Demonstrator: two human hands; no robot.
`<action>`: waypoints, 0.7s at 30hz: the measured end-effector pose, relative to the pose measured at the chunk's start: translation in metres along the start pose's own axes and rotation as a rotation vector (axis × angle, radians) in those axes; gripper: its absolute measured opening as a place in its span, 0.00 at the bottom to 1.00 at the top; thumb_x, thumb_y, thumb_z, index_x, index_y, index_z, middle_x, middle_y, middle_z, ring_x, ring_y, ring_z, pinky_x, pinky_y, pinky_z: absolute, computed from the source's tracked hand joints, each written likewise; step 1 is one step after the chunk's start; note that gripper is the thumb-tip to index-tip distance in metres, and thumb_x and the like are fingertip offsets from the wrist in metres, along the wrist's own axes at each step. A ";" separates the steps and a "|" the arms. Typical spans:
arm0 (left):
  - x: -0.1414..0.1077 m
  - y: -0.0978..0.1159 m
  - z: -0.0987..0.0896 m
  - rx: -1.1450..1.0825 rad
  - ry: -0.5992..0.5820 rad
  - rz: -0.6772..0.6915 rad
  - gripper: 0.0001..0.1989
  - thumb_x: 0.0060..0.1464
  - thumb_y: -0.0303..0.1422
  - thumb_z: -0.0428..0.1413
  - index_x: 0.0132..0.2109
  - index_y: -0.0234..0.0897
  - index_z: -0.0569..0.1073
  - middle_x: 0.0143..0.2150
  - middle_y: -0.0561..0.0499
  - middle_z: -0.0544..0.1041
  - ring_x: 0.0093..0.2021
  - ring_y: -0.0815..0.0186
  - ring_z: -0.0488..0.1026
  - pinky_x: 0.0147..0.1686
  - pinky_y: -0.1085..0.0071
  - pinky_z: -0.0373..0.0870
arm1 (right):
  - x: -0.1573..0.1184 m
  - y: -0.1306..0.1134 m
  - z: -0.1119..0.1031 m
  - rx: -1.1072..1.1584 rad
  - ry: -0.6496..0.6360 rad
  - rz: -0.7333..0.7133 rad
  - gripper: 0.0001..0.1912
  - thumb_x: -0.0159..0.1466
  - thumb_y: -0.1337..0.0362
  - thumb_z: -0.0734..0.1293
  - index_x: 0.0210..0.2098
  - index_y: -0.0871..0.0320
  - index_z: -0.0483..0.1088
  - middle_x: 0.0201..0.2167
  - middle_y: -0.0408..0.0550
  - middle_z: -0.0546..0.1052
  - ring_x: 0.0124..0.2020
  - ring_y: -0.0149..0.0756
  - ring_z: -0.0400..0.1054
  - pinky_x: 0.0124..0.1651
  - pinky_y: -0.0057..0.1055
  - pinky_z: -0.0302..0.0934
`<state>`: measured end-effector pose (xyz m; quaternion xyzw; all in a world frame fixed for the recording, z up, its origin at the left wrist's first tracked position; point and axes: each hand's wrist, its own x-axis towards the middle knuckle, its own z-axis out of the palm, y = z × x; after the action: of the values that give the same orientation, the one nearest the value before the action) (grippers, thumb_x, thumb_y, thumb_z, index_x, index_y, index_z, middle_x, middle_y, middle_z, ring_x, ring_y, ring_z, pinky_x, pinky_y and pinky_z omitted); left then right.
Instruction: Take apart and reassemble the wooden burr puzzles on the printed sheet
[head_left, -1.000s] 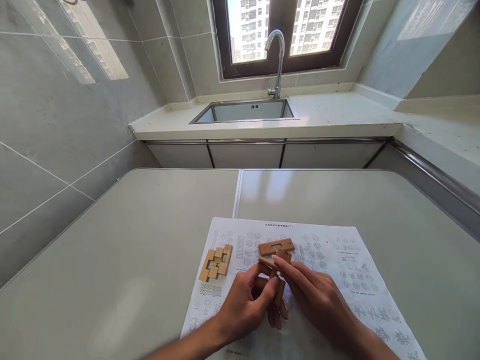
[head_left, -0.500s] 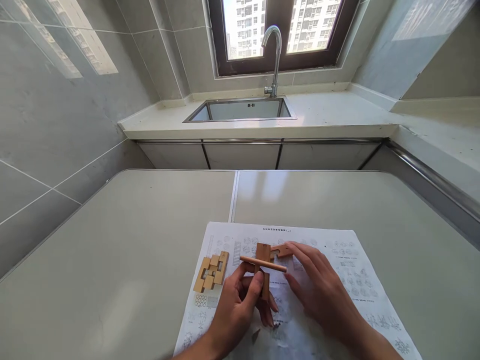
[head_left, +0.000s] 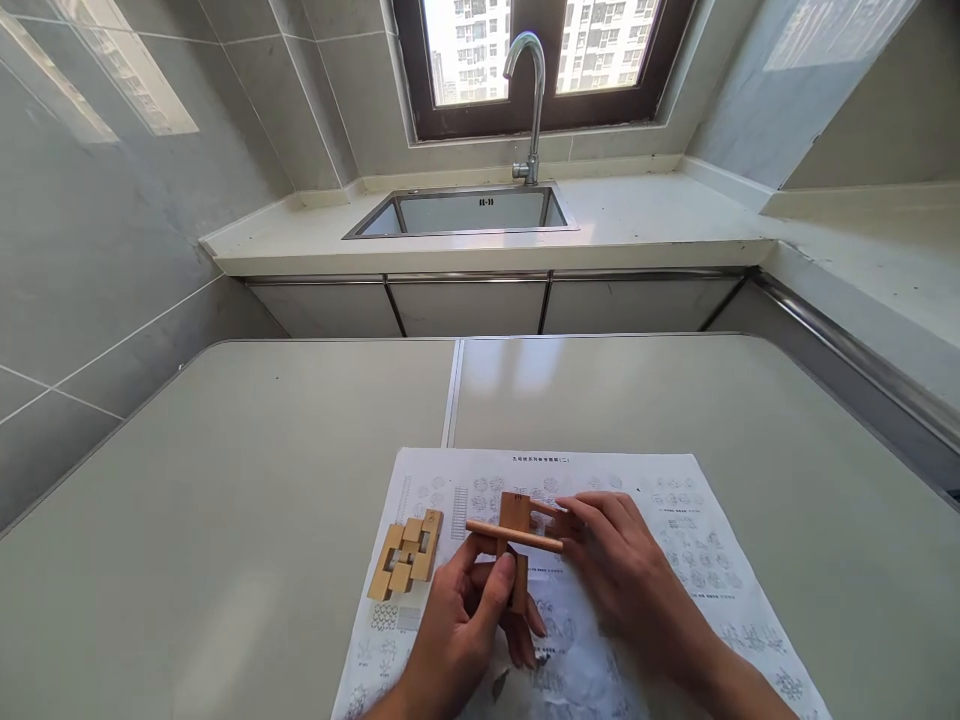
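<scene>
My left hand [head_left: 463,612] is closed on an upright notched wooden block [head_left: 515,512], the thumb pressing its front. A thin wooden bar [head_left: 517,536] lies crosswise in front of the block, nearly level and tilted down to the right. Behind the block's right side, another wooden piece [head_left: 541,508] shows a short stretch. The fingers of my right hand [head_left: 637,570] close around the outer end of that piece and hide most of it. To the left, several interlocked wooden blocks [head_left: 406,553] lie together on the printed sheet [head_left: 675,480].
The sheet, covered in small diagrams, lies on a pale table [head_left: 247,480] with a seam [head_left: 453,395] running away from me. Beyond the table are a white counter [head_left: 645,215], a sink [head_left: 465,212] and a tall tap [head_left: 535,110]. A tiled wall [head_left: 112,230] rises at the left.
My right fingers have come together over the wooden piece's outer end, covering its notch. My left hand keeps its hold. The whole view has shifted a little.
</scene>
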<state>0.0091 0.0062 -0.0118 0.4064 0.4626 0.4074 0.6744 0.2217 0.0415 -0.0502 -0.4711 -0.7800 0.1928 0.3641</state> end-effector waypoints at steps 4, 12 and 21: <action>0.000 0.004 0.000 0.013 0.000 -0.011 0.28 0.66 0.55 0.56 0.54 0.32 0.69 0.27 0.48 0.82 0.19 0.69 0.74 0.22 0.75 0.72 | 0.001 -0.003 -0.004 0.070 0.018 0.070 0.11 0.77 0.65 0.62 0.51 0.52 0.76 0.44 0.54 0.76 0.46 0.48 0.71 0.46 0.45 0.72; 0.002 0.010 -0.004 0.000 -0.023 -0.030 0.30 0.65 0.55 0.57 0.55 0.29 0.73 0.25 0.47 0.80 0.18 0.69 0.71 0.22 0.74 0.69 | 0.014 -0.014 -0.025 0.703 0.090 0.498 0.17 0.73 0.46 0.66 0.43 0.53 0.72 0.41 0.52 0.80 0.42 0.45 0.77 0.46 0.40 0.73; 0.004 0.009 -0.006 -0.017 -0.002 -0.048 0.32 0.63 0.56 0.59 0.56 0.29 0.74 0.25 0.48 0.80 0.17 0.69 0.70 0.21 0.74 0.69 | 0.016 -0.027 -0.027 1.114 -0.015 0.749 0.22 0.73 0.41 0.65 0.38 0.54 0.65 0.24 0.36 0.65 0.19 0.25 0.51 0.21 0.22 0.49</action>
<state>0.0031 0.0139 -0.0059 0.3900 0.4679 0.3947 0.6879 0.2218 0.0410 -0.0089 -0.4505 -0.3502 0.6830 0.4560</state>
